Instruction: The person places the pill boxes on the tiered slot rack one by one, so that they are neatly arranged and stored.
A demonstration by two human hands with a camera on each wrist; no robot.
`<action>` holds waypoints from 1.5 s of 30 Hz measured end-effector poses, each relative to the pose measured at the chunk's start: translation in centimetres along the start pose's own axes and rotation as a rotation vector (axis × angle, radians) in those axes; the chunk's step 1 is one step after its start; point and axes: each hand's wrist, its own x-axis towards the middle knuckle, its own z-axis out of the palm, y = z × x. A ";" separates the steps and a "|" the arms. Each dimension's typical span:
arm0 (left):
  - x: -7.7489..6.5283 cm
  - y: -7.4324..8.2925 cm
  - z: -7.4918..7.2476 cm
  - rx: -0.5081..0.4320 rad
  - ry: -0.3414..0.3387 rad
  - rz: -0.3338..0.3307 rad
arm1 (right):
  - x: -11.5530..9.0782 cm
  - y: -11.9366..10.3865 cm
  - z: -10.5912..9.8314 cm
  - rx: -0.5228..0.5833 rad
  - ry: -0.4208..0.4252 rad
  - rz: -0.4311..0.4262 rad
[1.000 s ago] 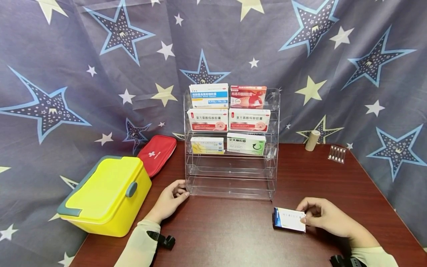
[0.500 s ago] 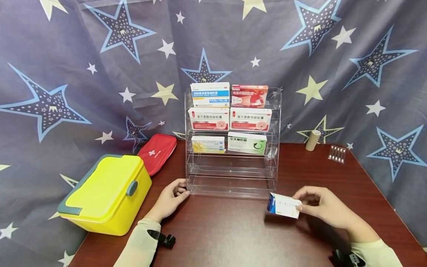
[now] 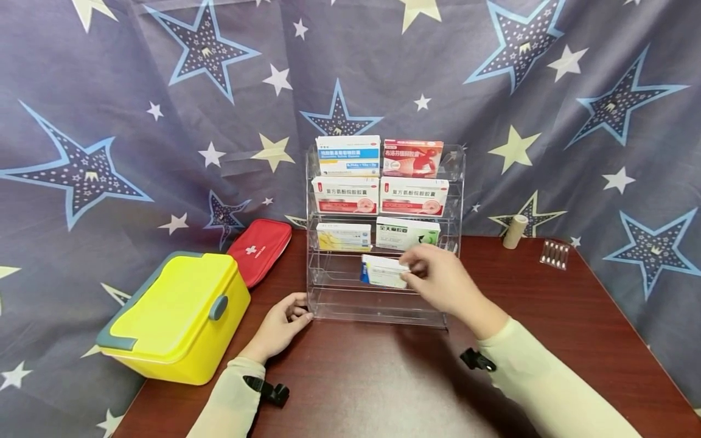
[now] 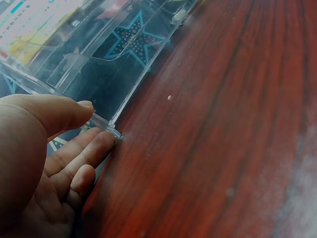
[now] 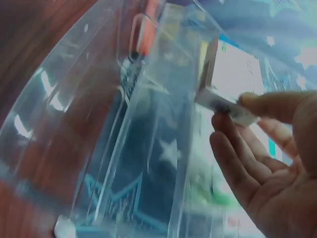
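Note:
A clear tiered display rack (image 3: 378,314) stands on the table with medicine boxes on its upper three tiers. My left hand (image 3: 279,325) pinches the rack's lower left front corner; in the left wrist view its thumb and fingers (image 4: 99,144) lie on either side of the side panel. My right hand (image 3: 438,277) pinches the right end of a white medicine box (image 3: 383,272) with a blue end. This box overlaps the fourth tier, below a green-and-white box (image 3: 402,233) and a yellow-and-white box (image 3: 343,237). In the right wrist view, the pinched box (image 5: 233,69) is tilted between thumb and fingertips.
A yellow lidded case (image 3: 175,316) stands at the left with a red first-aid pouch (image 3: 259,252) behind it. At the back right are a beige roll (image 3: 515,232) and a small pack of swabs (image 3: 554,254). A starry curtain (image 3: 438,67) hangs behind the table.
My right hand has lifted the white-and-blue medicine box off the table and carried it left and up to the rack's fourth tier. My left hand stays at the rack's corner.

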 end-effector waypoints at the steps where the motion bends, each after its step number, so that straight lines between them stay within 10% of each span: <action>1: 0.0 0.0 0.0 0.000 0.000 0.001 | 0.7 -0.3 0.8 -0.027 0.008 -0.007; 18: 0.2 0.1 0.4 -0.001 0.012 -0.009 | 3.3 -0.6 9.0 -0.094 0.062 -0.006; 32: -0.8 4.0 0.0 -0.006 0.012 -0.018 | 3.4 -0.8 10.2 -0.085 0.093 -0.040; 45: -0.8 3.7 0.3 -0.019 0.021 -0.017 | 3.3 -0.3 10.5 -0.068 0.087 -0.035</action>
